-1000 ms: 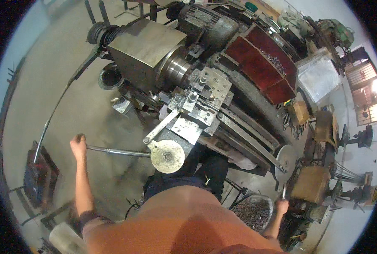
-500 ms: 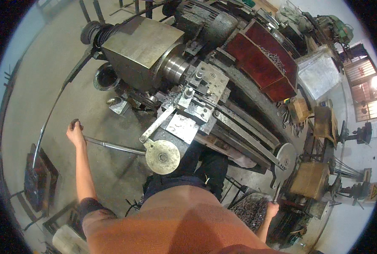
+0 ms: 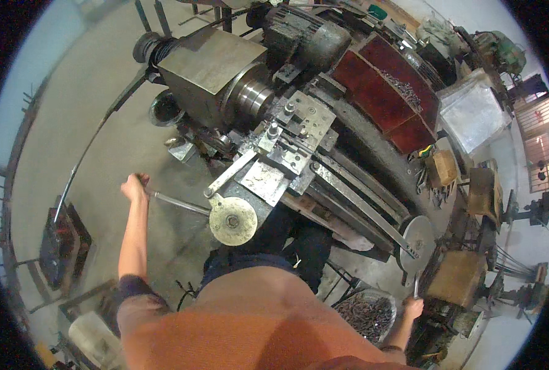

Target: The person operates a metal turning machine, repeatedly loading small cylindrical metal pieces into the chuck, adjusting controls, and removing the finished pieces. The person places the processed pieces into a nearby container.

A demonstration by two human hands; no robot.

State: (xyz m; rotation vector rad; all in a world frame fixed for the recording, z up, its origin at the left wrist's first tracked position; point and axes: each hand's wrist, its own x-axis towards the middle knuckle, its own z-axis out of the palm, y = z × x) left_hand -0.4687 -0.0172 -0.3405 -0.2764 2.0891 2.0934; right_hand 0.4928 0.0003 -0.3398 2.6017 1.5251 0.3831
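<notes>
My left hand [image 3: 135, 187] is closed round the outer end of a long steel lever [image 3: 179, 202], out to the left. That lever runs to a round metal disc [image 3: 233, 221] at the front of a small lathe. At the lower right, my right hand [image 3: 413, 308] grips a short handle [image 3: 417, 285] below a second disc [image 3: 418, 242]. A long flat bar [image 3: 364, 206] links this disc to the tool slide [image 3: 293, 157]. The shiny round spindle nose [image 3: 254, 98] stands beside the slide, projecting from the boxy headstock [image 3: 213, 58].
Behind the lathe lies a dark red tray [image 3: 373, 92] holding small metal pieces, near a motor [image 3: 305, 37]. A basket [image 3: 393, 314] of dark small parts sits by my right arm. Wrenches [image 3: 425, 185] and a wooden block [image 3: 442, 168] lie at the right.
My left hand has come inward to the right with the lever's end. My right hand still grips its handle. The whole view has shifted slightly.
</notes>
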